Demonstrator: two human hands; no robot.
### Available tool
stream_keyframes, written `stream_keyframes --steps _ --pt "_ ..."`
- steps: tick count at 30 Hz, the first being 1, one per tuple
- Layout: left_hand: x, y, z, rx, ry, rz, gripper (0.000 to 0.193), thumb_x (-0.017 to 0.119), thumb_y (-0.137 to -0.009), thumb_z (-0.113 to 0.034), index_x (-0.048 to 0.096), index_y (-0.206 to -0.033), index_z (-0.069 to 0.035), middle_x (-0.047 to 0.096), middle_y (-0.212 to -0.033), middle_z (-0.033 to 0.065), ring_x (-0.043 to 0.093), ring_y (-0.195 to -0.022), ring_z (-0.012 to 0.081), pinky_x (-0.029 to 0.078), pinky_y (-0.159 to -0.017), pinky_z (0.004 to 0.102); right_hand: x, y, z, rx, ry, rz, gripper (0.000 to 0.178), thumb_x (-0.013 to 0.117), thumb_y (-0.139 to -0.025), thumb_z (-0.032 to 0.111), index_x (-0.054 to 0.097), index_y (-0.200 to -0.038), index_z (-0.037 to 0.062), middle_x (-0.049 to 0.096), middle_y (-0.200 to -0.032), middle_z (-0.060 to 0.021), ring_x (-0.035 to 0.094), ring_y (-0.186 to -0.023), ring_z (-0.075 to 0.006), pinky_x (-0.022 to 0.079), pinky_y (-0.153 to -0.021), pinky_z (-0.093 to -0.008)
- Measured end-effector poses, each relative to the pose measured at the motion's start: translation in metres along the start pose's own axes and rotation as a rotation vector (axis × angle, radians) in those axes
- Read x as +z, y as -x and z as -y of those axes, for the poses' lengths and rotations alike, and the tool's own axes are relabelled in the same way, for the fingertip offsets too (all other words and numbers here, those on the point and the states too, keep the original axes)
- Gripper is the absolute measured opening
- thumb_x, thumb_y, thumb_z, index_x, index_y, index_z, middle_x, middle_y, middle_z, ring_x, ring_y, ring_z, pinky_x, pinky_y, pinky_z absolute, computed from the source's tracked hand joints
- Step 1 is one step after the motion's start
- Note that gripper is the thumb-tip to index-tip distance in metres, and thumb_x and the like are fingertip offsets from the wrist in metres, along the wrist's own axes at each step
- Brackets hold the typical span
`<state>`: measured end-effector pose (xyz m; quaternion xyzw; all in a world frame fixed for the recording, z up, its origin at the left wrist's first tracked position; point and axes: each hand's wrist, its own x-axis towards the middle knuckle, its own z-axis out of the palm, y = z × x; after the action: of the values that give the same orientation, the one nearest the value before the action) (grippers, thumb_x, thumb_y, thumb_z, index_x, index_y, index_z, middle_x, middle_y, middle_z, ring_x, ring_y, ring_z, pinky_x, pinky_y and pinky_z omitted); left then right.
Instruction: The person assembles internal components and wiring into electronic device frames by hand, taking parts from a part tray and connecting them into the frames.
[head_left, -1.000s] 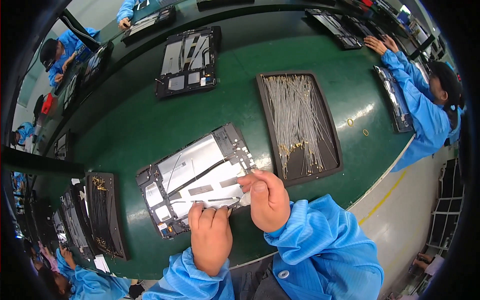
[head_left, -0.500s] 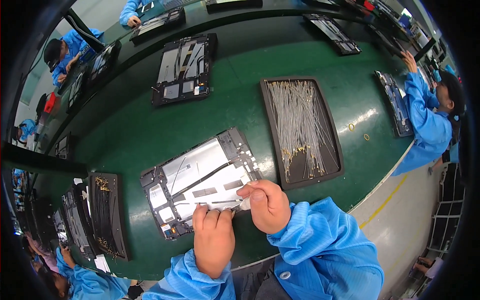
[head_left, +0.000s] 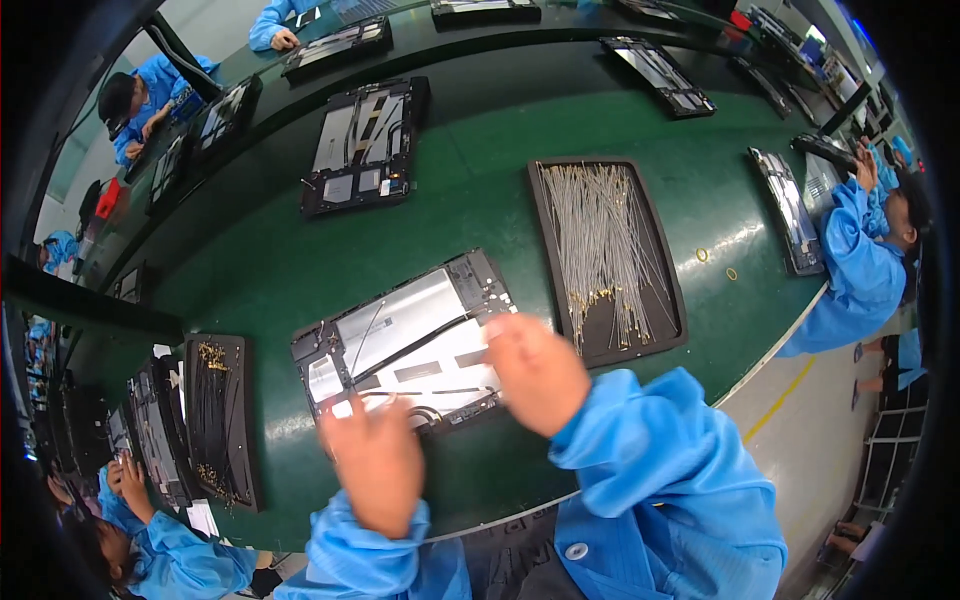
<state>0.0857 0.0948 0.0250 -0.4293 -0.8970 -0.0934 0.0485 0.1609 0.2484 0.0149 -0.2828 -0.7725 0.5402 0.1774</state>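
Note:
An open tablet-like device (head_left: 400,330) lies back-up on the green bench in front of me, showing a silver and white inside within a dark frame. My left hand (head_left: 375,465) is at its near edge, fingertips touching the frame near a thin dark cable (head_left: 420,392) that runs along the lower part. My right hand (head_left: 535,370) sits over the device's near right corner with the fingers curled. Both hands are blurred by motion, so their grip is unclear.
A dark tray (head_left: 668,300) of several thin pale wires lies right of the device. Another dark tray (head_left: 245,420) with dark cables lies to the left. A second open device (head_left: 365,145) lies farther back. People in blue coats work along the bench edges.
My left hand has slid left along the device's near edge, away from my right hand. The right hand has shifted slightly up over the corner. Both are now blurred.

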Motion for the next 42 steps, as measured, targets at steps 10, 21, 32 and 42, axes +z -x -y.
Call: stream_keyframes --steps 10,21,32,42 --pt "-0.003 0.033 0.093 -0.925 1.304 0.044 0.032 0.043 -0.084 -0.026 0.051 -0.096 0.004 0.052 -0.073 0.0025 0.046 -0.064 0.0081 0.037 -0.057 0.02 -0.046 0.008 0.018 0.831 -0.108 0.581 0.055 0.048 -0.074 0.048 0.048 -0.097 -0.001 0.048 -0.057 -0.0058 0.044 -0.04 -0.0107 0.035 -0.035 -0.0225" --pt "0.033 0.024 0.105 -0.692 0.905 -0.363 0.029 0.047 -0.082 -0.021 0.051 -0.093 0.005 0.053 -0.074 0.0127 0.051 -0.068 0.0204 0.042 -0.061 0.0318 0.079 -0.076 0.103 0.512 -0.516 0.414 0.039 0.049 -0.076 0.039 0.045 -0.075 0.0001 0.042 -0.058 -0.0039 0.041 -0.042 -0.0116 0.033 -0.034 -0.0244" --pt "0.027 0.008 0.117 -0.4 0.718 -0.211 0.017 0.053 -0.074 -0.013 0.057 -0.082 0.002 0.057 -0.076 0.0141 0.054 -0.068 0.0295 0.042 -0.062 0.0355 0.154 -0.149 0.079 0.64 -0.525 0.144 0.061 0.047 -0.076 0.048 0.023 -0.122 0.0163 0.038 -0.111 -0.014 0.049 -0.057 -0.0167 0.04 -0.043 -0.028" --pt "0.025 0.006 0.122 -0.419 0.763 -0.176 0.016 0.054 -0.074 -0.011 0.056 -0.081 0.003 0.057 -0.077 0.0152 0.055 -0.069 0.0296 0.042 -0.064 0.034 0.161 -0.211 0.031 0.811 -0.992 -0.231 0.037 0.045 -0.079 0.045 0.048 -0.088 0.0094 0.05 -0.069 -0.0094 0.047 -0.045 -0.0145 0.037 -0.032 -0.0193"
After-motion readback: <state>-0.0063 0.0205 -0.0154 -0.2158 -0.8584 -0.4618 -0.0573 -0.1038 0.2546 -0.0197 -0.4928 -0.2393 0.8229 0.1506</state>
